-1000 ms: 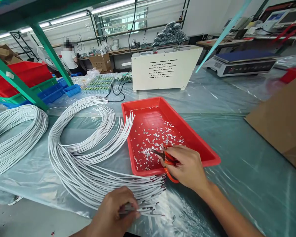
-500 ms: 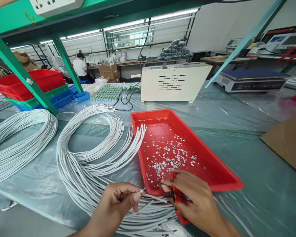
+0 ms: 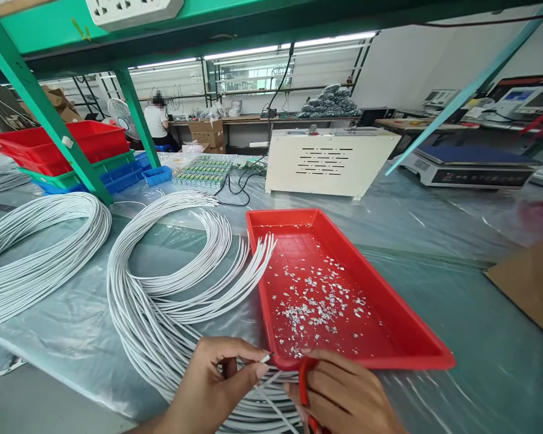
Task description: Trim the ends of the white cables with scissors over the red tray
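My left hand [image 3: 221, 377] pinches the end of a white cable [image 3: 265, 358] between thumb and fingers, and a short dark tip sticks out of it. Just to the right, my right hand [image 3: 344, 392] is wrapped round red-handled scissors [image 3: 304, 386]; their blades are mostly hidden. Beyond both hands lies a red tray [image 3: 389, 301] with many small silvery scraps [image 3: 317, 307] in it. A large coil of white cables [image 3: 131, 313] spreads left of the tray and under my hands, with several cable ends resting over the tray's left rim.
Another cable coil [image 3: 85, 253] lies at the far left. Behind stand stacked bins [image 3: 63, 144], a green board panel [image 3: 203, 170], a cream machine [image 3: 330, 163] and a scale [image 3: 470, 169]. Cardboard [image 3: 529, 283] is at the right. A person [image 3: 156, 120] sits in the background.
The view has shifted slightly. My right hand and the scissors have moved lower, and the scissors have turned. My left hand still pinches a cable end; its tip now looks dark instead of greenish.
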